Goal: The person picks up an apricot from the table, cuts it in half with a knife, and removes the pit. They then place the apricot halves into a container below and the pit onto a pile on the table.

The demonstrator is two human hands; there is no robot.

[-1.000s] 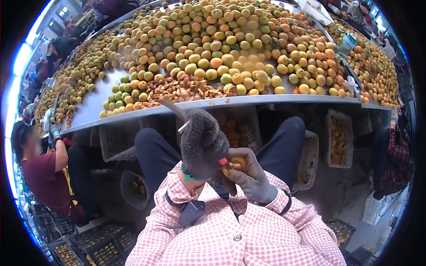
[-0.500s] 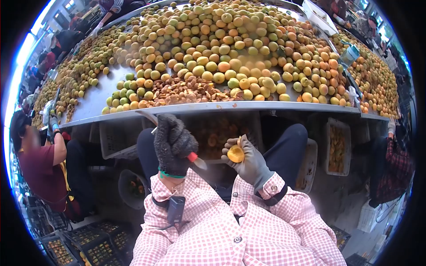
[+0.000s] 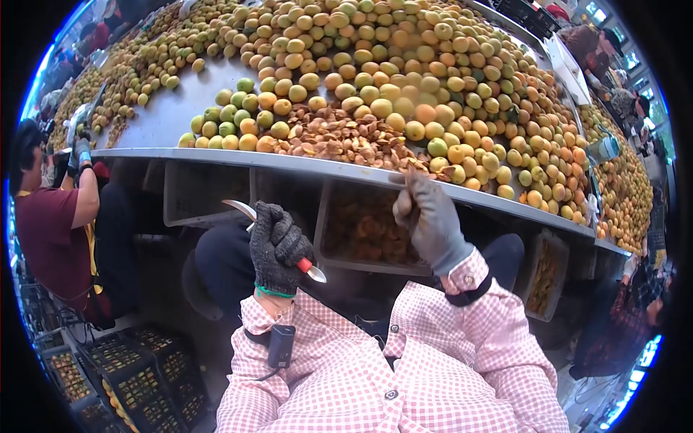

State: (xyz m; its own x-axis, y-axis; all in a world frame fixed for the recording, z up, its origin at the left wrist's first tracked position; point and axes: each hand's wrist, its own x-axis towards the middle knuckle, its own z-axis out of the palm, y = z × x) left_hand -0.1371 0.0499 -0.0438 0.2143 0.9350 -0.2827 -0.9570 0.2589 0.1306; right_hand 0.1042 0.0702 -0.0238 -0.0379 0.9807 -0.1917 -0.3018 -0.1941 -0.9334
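Observation:
My left hand (image 3: 278,245), in a dark knitted glove, is closed around a curved knife (image 3: 240,209); its blade sticks out at the upper left. A red handle with a small spoon-like metal tip (image 3: 312,270) shows below the same fist. Whether these are one tool or two is hidden by the fingers. My right hand (image 3: 432,216), in a grey glove, is raised at the table edge, beside a heap of brown apricot pits (image 3: 346,137). Its fingers are curled together and blurred; what they hold, if anything, cannot be made out.
Many apricots (image 3: 404,79) cover the metal table (image 3: 177,119). Underneath stands a crate of apricot pieces (image 3: 368,231), with another crate (image 3: 545,278) to the right. Stacked black crates (image 3: 137,375) stand at lower left. A co-worker (image 3: 58,224) sits at left.
My right hand has moved up and forward from my lap to the table edge; the halved apricot it held is no longer visible. My left hand keeps its grip. The view has turned slightly.

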